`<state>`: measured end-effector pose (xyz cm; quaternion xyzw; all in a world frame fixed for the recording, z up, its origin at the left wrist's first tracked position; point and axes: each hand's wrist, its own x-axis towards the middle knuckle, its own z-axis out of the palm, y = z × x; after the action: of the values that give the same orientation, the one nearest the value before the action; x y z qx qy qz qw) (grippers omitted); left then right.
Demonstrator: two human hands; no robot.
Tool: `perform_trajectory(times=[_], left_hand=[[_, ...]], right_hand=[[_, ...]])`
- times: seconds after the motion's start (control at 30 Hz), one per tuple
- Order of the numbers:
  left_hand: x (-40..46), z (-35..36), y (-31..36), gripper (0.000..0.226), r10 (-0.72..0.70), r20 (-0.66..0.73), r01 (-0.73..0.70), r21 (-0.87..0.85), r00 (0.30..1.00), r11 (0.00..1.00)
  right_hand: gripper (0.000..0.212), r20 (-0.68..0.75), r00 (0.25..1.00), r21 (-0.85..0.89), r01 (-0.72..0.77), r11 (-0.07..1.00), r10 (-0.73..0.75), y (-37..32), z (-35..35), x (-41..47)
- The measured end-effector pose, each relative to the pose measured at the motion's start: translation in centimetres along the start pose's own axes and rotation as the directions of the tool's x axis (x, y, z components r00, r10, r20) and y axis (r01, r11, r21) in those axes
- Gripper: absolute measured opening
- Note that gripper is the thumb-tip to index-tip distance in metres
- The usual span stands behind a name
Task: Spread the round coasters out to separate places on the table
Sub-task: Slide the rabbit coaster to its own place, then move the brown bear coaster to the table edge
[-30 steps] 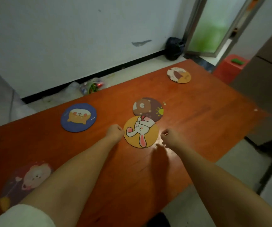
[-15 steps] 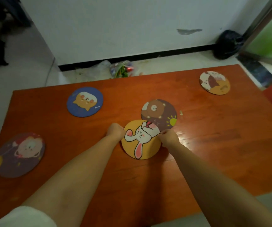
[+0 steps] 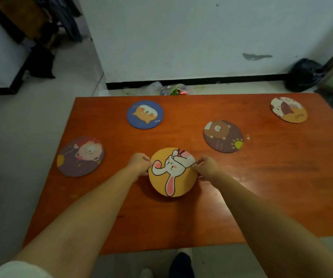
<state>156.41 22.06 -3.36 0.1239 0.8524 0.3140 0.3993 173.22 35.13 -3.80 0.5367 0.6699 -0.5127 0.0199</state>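
A yellow coaster with a white rabbit (image 3: 172,173) sits in the middle of the orange-brown table (image 3: 261,187), tilted slightly up. My left hand (image 3: 139,164) pinches its left rim and my right hand (image 3: 207,167) pinches its right rim. Apart from it lie a brown bear coaster (image 3: 223,136) to the right, a blue coaster with an orange cat (image 3: 145,114) behind, a purple coaster with a pale bear (image 3: 80,156) at the left edge, and a white-and-orange coaster (image 3: 288,109) at the far right.
The table's front edge runs close to my body, with my shoes (image 3: 181,263) on the floor below. Behind the table are a white wall, a plastic bag of litter (image 3: 173,90) and a black bag (image 3: 303,77).
Both hands closed on the rabbit coaster's rims and drew it toward me and left, off the brown bear coaster it overlapped. My view swung left and down.
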Motion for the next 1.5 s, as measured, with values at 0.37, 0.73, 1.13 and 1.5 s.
perform_trajectory(times=[0.37,0.73,1.13,1.5], left_hand=[[-3.2,-4.6,-9.7,0.004,-0.079,0.069,0.075,0.053,0.994,0.996],[-2.4,-2.8,-10.8,0.035,-0.006,0.043,-0.010,0.352,0.999,0.936],[-1.7,-2.0,-3.6,0.023,0.144,0.058,-0.155,0.453,0.988,0.878],[1.7,8.4,10.0,0.018,0.207,0.085,-0.222,0.253,0.975,0.942]], right_hand=[[0.017,0.088,0.996,-0.215,0.029,0.976,-0.011,1.5,9.2,-4.2],[0.017,0.043,0.992,-0.370,0.128,0.920,-0.121,4.3,10.2,-4.2],[0.029,-0.163,0.984,-0.323,0.014,0.946,-0.071,3.1,1.6,-2.9],[0.022,-0.221,0.967,-0.329,0.044,0.943,-0.122,3.9,-13.9,4.8]])
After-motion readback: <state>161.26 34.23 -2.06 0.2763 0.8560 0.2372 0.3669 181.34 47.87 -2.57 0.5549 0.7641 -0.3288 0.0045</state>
